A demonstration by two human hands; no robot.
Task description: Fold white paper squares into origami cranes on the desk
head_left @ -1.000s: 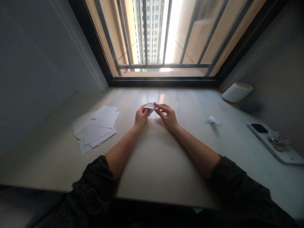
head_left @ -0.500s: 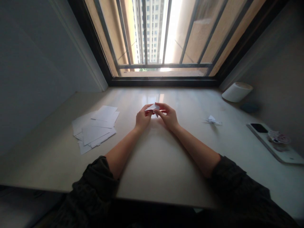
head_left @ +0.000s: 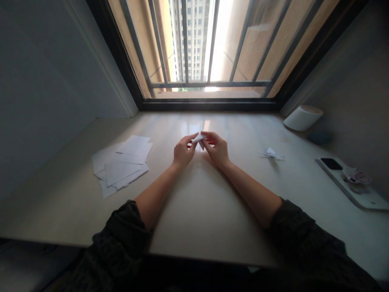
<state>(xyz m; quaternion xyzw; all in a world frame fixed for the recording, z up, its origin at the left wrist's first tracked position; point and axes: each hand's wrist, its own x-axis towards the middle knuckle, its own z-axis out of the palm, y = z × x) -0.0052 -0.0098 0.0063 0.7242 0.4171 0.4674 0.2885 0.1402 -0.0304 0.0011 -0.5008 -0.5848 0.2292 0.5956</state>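
A small folded piece of white paper point(head_left: 199, 138) is pinched between my two hands, above the pale tabletop. My left hand point(head_left: 183, 151) grips its left side with thumb and fingers. On the other side, my right hand point(head_left: 217, 149) holds it with thumb below and fingertips on top. One pointed flap hangs down between the thumbs. My fingers hide parts of the paper, so its full shape does not show.
Several loose white paper sheets point(head_left: 124, 166) lie overlapping to the left. A folded white paper figure point(head_left: 272, 154) sits to the right. Farther right are a phone point(head_left: 349, 186) and a white cylindrical object point(head_left: 303, 118). A barred window point(head_left: 209, 106) stands behind the table.
The folded paper has turned slightly between my hands, and its left point now shows differently. My left fingers have shifted their hold a little. Everything else has stayed put.
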